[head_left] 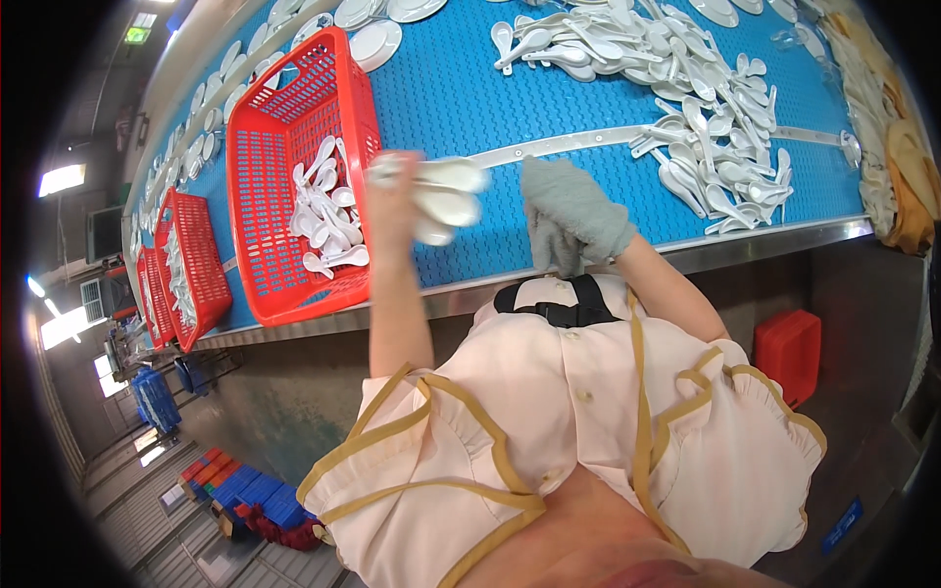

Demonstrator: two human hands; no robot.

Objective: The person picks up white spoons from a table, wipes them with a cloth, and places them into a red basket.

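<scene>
My left hand [392, 186], blurred by motion, is closed on several white spoons [446, 191]. Their bowls point right, over the blue conveyor belt [441, 98]. Just left of that hand stands a red plastic basket [257, 186] with a heap of white spoons [319, 211] inside. A grey cloth [576, 206] covers my right hand [588, 230] at the belt's near edge; the fingers are hidden beneath it, and the cloth bunches as if gripped. Further right, a large pile of loose white spoons [706, 127] lies spread on the belt.
More red baskets [201, 260] stand along the belt at left. White plates [377, 44] lie at the far side. A metal strip [559, 142] crosses the belt. Yellowish cloth [897, 147] hangs at the right end. Below the metal edge sits a red bin [787, 355].
</scene>
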